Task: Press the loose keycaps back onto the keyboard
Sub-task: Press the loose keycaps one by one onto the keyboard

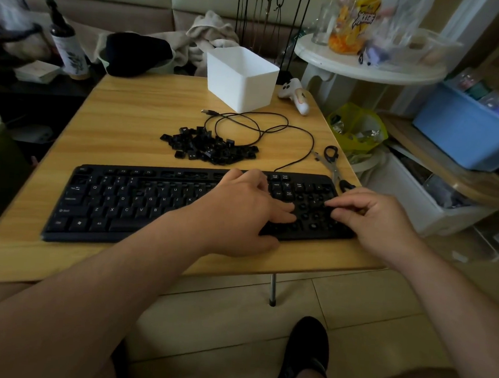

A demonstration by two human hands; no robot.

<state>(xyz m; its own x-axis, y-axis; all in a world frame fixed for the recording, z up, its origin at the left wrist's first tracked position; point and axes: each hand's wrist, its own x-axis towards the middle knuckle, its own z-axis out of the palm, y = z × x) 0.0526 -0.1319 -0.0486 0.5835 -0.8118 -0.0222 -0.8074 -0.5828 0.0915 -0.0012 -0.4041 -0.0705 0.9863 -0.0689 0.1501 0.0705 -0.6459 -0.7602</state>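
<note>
Head view: looking down over my two bare forearms at a low yellow wood-grain table.
Keyboard: the black full-size plastic keyboard lies along the near edge of the table, letter keys mostly seated; several sockets in the top row and in the number pad look bare.
Loose keycaps: a heap of small black plastic keycaps sits on the table just behind the keyboard, apart from both my hands.
Left hand: my left hand rests palm-down over the keyboard's right-centre, fingers spread flat and pointing toward the number pad — nothing held that I can see.
Right hand: my right hand hovers at the number pad, fingers curled in and pinched narrow at the tips; whether a keycap sits between them I cannot tell.
Cable: the thin black keyboard cable loops behind the heap.
Box: an open white plastic rectangular box stands at the far edge.
Scissors: grey-bladed scissors with black handles lie beside the keyboard's right end — closed.
</note>
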